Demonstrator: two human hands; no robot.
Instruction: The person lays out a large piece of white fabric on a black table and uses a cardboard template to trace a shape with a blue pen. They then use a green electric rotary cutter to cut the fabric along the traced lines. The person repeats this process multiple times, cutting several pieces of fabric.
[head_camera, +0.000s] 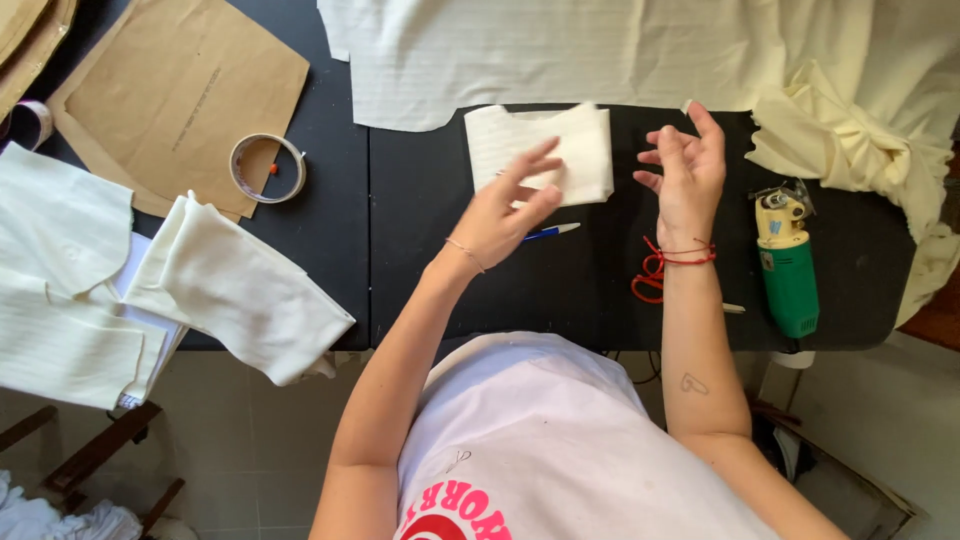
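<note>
- Black table (420, 290): work surface, pieces spread on all sides.
- Large cream fabric (600, 50) along the far edge, bunched at the right; most of it looks uncut.
- Stack of cut cream pieces (150, 290) at the left edge, overhanging; these look finished with.
- Brown paper pattern (170, 90) far left, tape roll (267, 168) resting on it.
- Small cut piece (575, 150) flat at centre, just beyond both hands.
- Green electric cutter (787, 265) lying right, untouched.
- Left hand (505, 210): fingers spread, blurred, over the near edge of the small cut piece; gripping nothing visible.
- Right hand (685, 170): open, fingers loosely curled, empty, just beside the piece.
- Blue pen (552, 232) under the left hand.
</note>
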